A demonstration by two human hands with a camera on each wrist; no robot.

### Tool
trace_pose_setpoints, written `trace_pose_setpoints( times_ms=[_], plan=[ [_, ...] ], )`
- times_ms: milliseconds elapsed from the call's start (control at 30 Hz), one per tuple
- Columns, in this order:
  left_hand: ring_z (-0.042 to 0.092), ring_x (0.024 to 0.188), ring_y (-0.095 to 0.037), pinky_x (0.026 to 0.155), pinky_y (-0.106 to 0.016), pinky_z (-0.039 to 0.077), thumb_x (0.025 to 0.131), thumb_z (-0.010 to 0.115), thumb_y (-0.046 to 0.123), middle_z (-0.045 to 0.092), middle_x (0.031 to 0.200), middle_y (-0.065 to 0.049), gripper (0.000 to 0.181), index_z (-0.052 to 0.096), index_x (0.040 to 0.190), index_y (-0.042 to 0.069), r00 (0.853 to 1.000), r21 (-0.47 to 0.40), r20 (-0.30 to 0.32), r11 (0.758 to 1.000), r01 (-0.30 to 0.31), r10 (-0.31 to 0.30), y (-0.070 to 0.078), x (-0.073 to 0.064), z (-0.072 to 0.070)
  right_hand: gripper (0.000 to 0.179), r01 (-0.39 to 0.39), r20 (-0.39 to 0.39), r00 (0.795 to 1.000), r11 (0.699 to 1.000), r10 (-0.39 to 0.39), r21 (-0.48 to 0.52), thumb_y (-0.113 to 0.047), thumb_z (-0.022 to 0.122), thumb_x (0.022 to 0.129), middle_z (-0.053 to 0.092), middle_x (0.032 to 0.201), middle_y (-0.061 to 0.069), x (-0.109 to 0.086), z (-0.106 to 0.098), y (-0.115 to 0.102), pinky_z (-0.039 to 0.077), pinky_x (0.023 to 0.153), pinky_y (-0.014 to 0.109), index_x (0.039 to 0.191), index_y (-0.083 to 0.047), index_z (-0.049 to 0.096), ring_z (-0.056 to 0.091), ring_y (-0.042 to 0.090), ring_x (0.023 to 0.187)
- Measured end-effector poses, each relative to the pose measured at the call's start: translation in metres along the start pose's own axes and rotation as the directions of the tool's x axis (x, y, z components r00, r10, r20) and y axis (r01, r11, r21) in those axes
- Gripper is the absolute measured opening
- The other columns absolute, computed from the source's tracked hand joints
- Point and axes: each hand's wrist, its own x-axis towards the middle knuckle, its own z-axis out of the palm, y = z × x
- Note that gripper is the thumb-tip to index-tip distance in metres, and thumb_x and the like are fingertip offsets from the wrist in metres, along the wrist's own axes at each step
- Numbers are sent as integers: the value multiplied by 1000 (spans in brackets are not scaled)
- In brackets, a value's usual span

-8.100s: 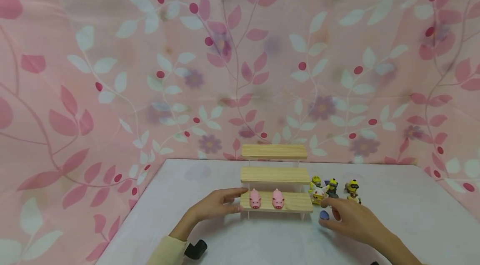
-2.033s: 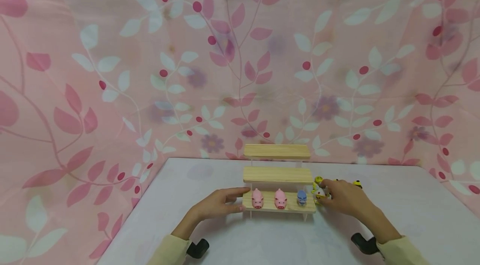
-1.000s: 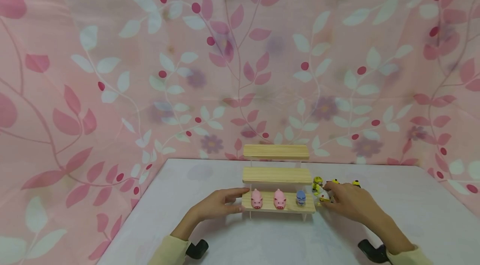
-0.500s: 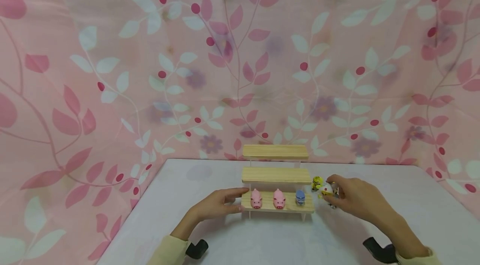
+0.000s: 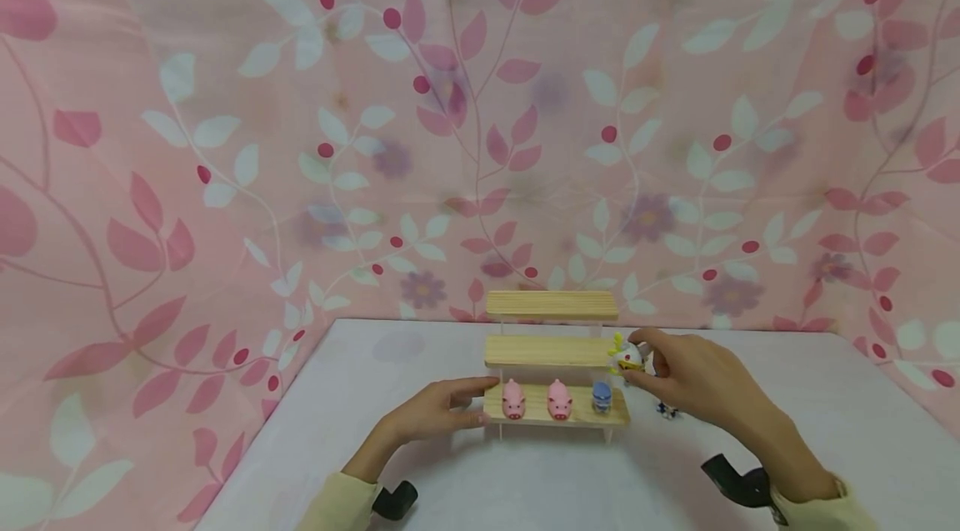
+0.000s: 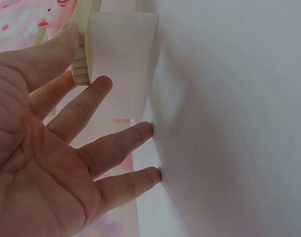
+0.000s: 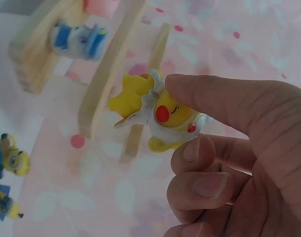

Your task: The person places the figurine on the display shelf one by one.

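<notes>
Lower right of centre in the head view, the right hand (image 5: 708, 373) pinches a small yellow-and-white figurine (image 5: 628, 358) between thumb and fingers. The figurine appears at the right end of the middle board of a three-tier wooden stand (image 5: 551, 352); contact with the board cannot be determined. The left hand (image 5: 435, 410), lower centre, has its fingers spread, thumb and index touching the left end of the lowest board. On that board, left to right, stand two pink pigs (image 5: 558, 402) and a blue figure (image 5: 602, 398). Minion-like figures (image 7: 16, 160) occupy the lower left of the right wrist view. The figurine is probably light, stiff and smooth, moderately slippery and not readily broken; the rounded body offers the best hold, sparing the thinner projections at its other end.
</notes>
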Motion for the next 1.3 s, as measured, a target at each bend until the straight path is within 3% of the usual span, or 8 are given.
trace_pose_setpoints(
  times_ms=[367, 1067, 1300],
  plan=[
    [45, 124, -28, 99, -46, 38, 90, 62, 29, 44, 140, 1, 54, 44, 140, 17, 1000, 1, 3, 1000, -9, 9, 1, 1, 1, 45, 87, -65, 994, 996, -84, 32, -45, 73, 77, 41, 60, -13, 22, 3, -20, 27, 42, 20, 111, -17, 63, 34, 3, 48],
    [48, 121, -26, 99, -44, 39, 89, 62, 35, 45, 139, 5, 54, 45, 139, 24, 1000, 13, -8, 1000, 25, -25, -1, 0, 1, 41, 156, 11, 987, 985, -158, 79, -40, 74, 77, 48, 64, -13, 69, 22, -60, 36, 45, 22, 110, -18, 62, 42, 5, 52],
    [49, 120, -29, 98, -44, 40, 90, 62, 35, 45, 139, 6, 53, 45, 139, 25, 999, 27, 0, 999, 36, -36, 1, 0, 0, 40, 164, 41, 985, 980, -169, 115, -38, 75, 78, 49, 62, -11, 83, 25, -73, 33, 43, 22, 107, -15, 62, 42, 7, 51]
  ],
)
